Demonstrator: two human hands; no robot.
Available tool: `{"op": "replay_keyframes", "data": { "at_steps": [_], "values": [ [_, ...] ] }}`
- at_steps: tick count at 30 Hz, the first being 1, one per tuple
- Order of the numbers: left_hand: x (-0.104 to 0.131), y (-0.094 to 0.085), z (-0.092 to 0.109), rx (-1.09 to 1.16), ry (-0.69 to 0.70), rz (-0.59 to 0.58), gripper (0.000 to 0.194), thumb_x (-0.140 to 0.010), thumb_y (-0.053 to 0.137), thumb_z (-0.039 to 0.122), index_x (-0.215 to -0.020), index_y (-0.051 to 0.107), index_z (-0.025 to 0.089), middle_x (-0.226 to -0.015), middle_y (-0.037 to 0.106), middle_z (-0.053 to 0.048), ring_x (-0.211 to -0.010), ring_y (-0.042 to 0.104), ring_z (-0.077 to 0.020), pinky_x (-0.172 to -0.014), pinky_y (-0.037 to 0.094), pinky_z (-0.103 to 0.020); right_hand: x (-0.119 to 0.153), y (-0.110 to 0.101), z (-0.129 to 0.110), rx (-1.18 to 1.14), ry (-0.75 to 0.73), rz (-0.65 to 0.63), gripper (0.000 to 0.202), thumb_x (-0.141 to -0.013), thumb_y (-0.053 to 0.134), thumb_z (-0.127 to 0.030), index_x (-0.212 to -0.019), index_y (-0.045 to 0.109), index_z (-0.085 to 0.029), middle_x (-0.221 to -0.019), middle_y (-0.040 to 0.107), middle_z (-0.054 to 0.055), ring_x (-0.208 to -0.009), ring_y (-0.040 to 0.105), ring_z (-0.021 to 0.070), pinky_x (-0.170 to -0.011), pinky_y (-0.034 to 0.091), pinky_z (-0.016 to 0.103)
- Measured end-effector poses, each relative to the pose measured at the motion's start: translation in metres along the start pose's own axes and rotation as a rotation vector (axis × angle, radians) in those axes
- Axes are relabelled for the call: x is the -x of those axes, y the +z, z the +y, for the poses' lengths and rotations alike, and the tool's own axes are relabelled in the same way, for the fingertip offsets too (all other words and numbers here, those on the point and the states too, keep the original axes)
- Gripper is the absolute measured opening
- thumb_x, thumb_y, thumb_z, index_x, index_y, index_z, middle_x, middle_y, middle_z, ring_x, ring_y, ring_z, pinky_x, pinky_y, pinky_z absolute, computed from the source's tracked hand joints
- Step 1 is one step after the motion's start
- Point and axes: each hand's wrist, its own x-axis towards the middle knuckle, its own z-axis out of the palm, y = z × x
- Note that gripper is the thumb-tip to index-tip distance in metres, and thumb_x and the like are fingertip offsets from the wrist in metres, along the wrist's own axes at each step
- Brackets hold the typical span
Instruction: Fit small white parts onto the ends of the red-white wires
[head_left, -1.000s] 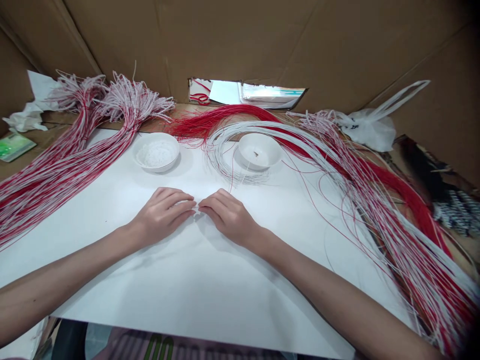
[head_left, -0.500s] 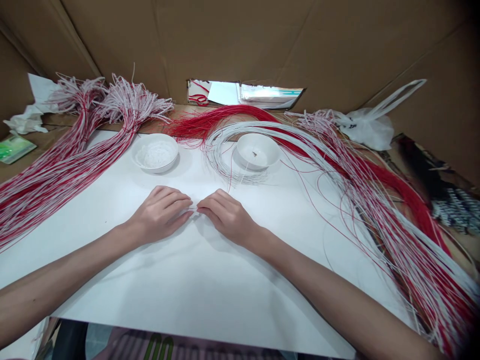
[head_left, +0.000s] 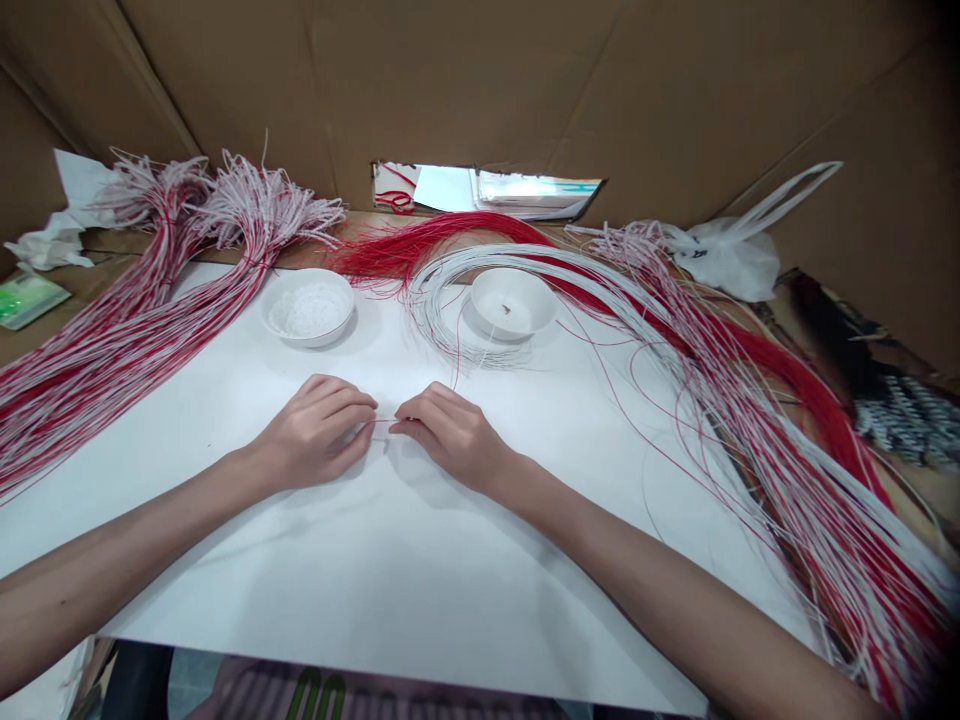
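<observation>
A thin red wire (head_left: pixel 383 421), with a paler strand beside it, runs taut across a short gap between my hands. My left hand (head_left: pixel 319 430) is closed, thumb and fingertips pinching the left end of this stretch. Opposite it, my right hand (head_left: pixel 450 435) pinches the right end, its fingers curled together. One red strand rises from behind my right hand toward the bundle of white wires (head_left: pixel 450 268). Just beyond my hands stand two white bowls: the left bowl (head_left: pixel 330 332) holds small white pieces, and the right bowl (head_left: pixel 541 308) has a tiny dark bit inside.
Bundled red-and-white wires (head_left: pixel 195 300) with white ends lie at the left. Loose red wires (head_left: pixel 450 225) and another mixed bundle (head_left: pixel 772 440) curve along the back and right. A cardboard wall (head_left: pixel 465 80) encloses the white tabletop (head_left: pixel 337 580). A plastic bag (head_left: pixel 731 265) sits back right.
My hands have drawn slightly apart, the left one shifting a little left. More of the red wire shows between the fingertips.
</observation>
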Motion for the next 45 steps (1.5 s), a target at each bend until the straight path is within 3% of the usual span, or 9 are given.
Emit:
{"op": "replay_keyframes", "data": {
  "at_steps": [10, 18, 23, 29, 33, 38, 42, 45],
  "values": [
    [-0.002, 0.01, 0.006, -0.014, 0.103, 0.014, 0.027, -0.089, 0.057, 0.007, -0.114, 0.057, 0.019, -0.101, 0.073, -0.005, -0.089, 0.066, -0.0167, -0.078, 0.046, -0.033, 0.001, 0.001, -0.001, -0.052, -0.007, 0.044, 0.007, -0.093, 0.057, -0.016, -0.087, 0.056, -0.018, -0.073, 0.062, 0.001, -0.068, 0.051, 0.013, -0.064, 0.048, 0.026],
    [0.0, 0.006, 0.002, 0.05, -0.028, 0.018, 0.018, -0.084, 0.061, 0.01, -0.099, 0.061, 0.019, -0.087, 0.072, -0.003, -0.081, 0.064, -0.0175, -0.076, 0.047, -0.033, 0.003, 0.002, 0.001, -0.002, -0.004, 0.005, 0.015, -0.094, 0.058, -0.021, -0.08, 0.053, -0.019, -0.071, 0.059, 0.001, -0.069, 0.05, 0.0139, -0.065, 0.045, 0.028],
    [0.002, 0.0, -0.004, 0.052, -0.08, -0.015, 0.016, -0.082, 0.06, 0.01, -0.096, 0.06, 0.02, -0.089, 0.071, -0.003, -0.085, 0.064, -0.0183, -0.078, 0.047, -0.035, 0.0, 0.0, -0.001, -0.018, -0.009, 0.004, 0.009, -0.095, 0.052, -0.013, -0.088, 0.056, -0.018, -0.078, 0.063, 0.004, -0.072, 0.05, 0.0148, -0.067, 0.046, 0.03],
    [0.001, -0.006, -0.015, 0.046, -0.078, -0.049, 0.014, -0.083, 0.059, 0.012, -0.093, 0.061, 0.02, -0.089, 0.072, -0.004, -0.083, 0.064, -0.0184, -0.076, 0.047, -0.036, -0.001, -0.001, -0.003, 0.005, 0.049, 0.051, 0.02, -0.094, 0.043, -0.009, -0.106, 0.058, -0.017, -0.081, 0.061, 0.006, -0.073, 0.052, 0.0166, -0.068, 0.048, 0.032],
    [-0.002, -0.008, -0.015, -0.03, -0.054, 0.018, 0.015, -0.082, 0.063, 0.014, -0.095, 0.061, 0.021, -0.097, 0.072, -0.005, -0.089, 0.064, -0.0209, -0.079, 0.048, -0.038, 0.0, 0.0, -0.003, 0.018, 0.037, 0.118, 0.022, -0.093, 0.045, -0.009, -0.112, 0.055, -0.018, -0.084, 0.063, 0.006, -0.073, 0.053, 0.0166, -0.067, 0.048, 0.033],
    [-0.002, 0.001, -0.003, -0.043, 0.007, 0.055, 0.027, -0.085, 0.066, 0.014, -0.111, 0.06, 0.022, -0.11, 0.071, -0.007, -0.101, 0.063, -0.0209, -0.085, 0.048, -0.037, -0.001, 0.0, -0.005, 0.053, -0.051, 0.085, 0.023, -0.093, 0.047, -0.008, -0.114, 0.052, -0.017, -0.084, 0.064, 0.005, -0.075, 0.055, 0.0169, -0.068, 0.049, 0.032],
    [-0.001, 0.007, -0.004, -0.018, 0.026, 0.08, 0.019, -0.088, 0.063, 0.01, -0.103, 0.062, 0.022, -0.099, 0.073, -0.003, -0.093, 0.065, -0.0181, -0.08, 0.049, -0.035, 0.001, 0.001, -0.003, 0.066, -0.105, 0.087, 0.026, -0.09, 0.047, -0.003, -0.112, 0.052, -0.017, -0.084, 0.065, 0.005, -0.073, 0.054, 0.0165, -0.066, 0.049, 0.031],
    [-0.001, 0.004, -0.014, -0.032, -0.042, 0.1, 0.015, -0.088, 0.062, 0.012, -0.098, 0.065, 0.022, -0.101, 0.072, -0.004, -0.094, 0.063, -0.0191, -0.082, 0.05, -0.036, 0.001, 0.001, -0.002, 0.073, -0.071, 0.138, 0.025, -0.09, 0.047, -0.001, -0.109, 0.053, -0.017, -0.085, 0.065, 0.006, -0.073, 0.055, 0.0161, -0.066, 0.049, 0.031]
  ]
}}
